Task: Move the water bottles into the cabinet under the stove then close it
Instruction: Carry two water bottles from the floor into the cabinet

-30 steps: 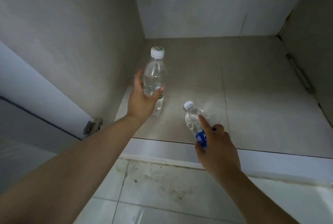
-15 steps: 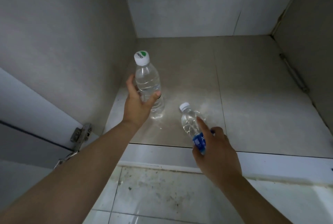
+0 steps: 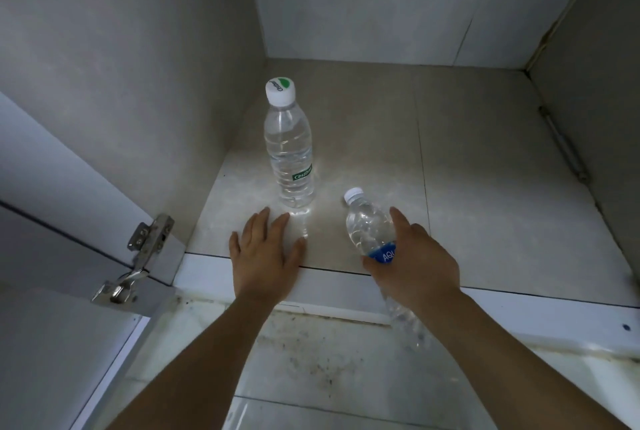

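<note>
Bottles: one [image 3: 290, 149] stands upright in the cabinet [image 3: 485, 159], near its left wall. Left hand [image 3: 268, 256] spread, empty; right hand [image 3: 415, 265] grips the second bottle [image 3: 369, 225], tilted. Door hinge [image 3: 138, 258] at left.

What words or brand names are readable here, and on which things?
"Cestbon": green strip label on the tall clear plastic bottle with the white-and-green cap, standing in the cabinet.
Small print on that bottle's cap: too blurred to read.
"AQU": blue label on the smaller clear white-capped bottle; the rest is hidden by the right hand.

The right hand [image 3: 414, 261] hides the blue-labelled bottle's [image 3: 369, 225] middle; its label reads only "AQU".
</note>
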